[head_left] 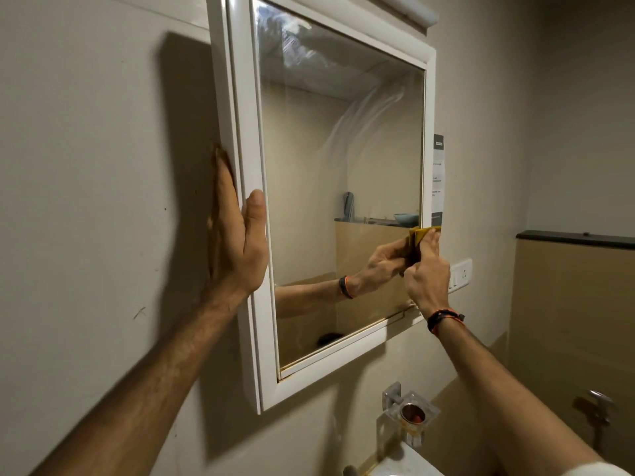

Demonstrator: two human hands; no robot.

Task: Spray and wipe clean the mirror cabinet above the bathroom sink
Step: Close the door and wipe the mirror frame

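Dim, warm light came from above; the white-framed mirror cabinet (247, 132) cast a dark shadow left, and frame edges bowed.

Beige wall (86, 132) carries a white switch plate (460, 273).

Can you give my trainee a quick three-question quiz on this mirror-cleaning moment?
1. True or false: the left hand holds the yellow cloth.
2. Where on the mirror is the cloth? A) top left B) right edge, lower half C) centre
3. Name what the left hand steadies.

Key: 1 false, the right hand grips it. 2 B. 3 The white frame of the cabinet, at its left side, fingers straight.
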